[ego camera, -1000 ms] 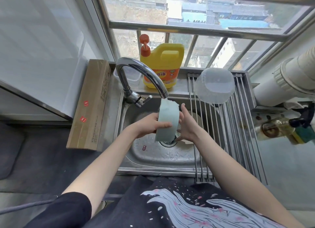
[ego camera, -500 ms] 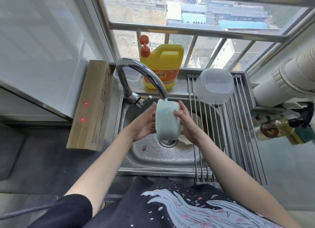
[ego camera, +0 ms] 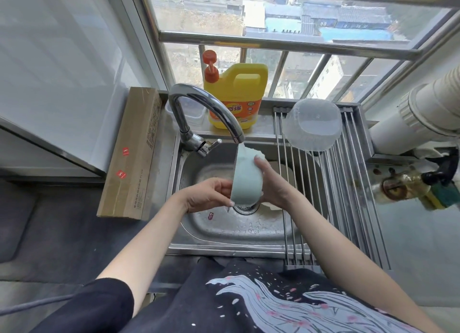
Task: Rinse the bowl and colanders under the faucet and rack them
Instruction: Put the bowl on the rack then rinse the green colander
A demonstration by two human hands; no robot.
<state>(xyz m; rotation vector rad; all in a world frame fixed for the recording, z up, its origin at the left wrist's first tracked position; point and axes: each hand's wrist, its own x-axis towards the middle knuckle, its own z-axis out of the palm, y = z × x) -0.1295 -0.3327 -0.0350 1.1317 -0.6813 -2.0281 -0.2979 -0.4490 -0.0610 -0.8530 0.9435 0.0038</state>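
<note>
Tilting the bowl (ego camera: 245, 181) onto its side, we now have the faucet (ego camera: 211, 113) stream hitting its upper rim, where half a second ago it struck the base; the outside looks rinsed, and we judge the inside is next. Our left hand (ego camera: 206, 198) pinches the lower rim, fingers curled; our right hand (ego camera: 273, 185) cups the far side. The bowl hangs over the sink (ego camera: 184, 233) drain. To the right, the rack (ego camera: 348, 208) has open bars below a clear colander (ego camera: 311, 124).
</note>
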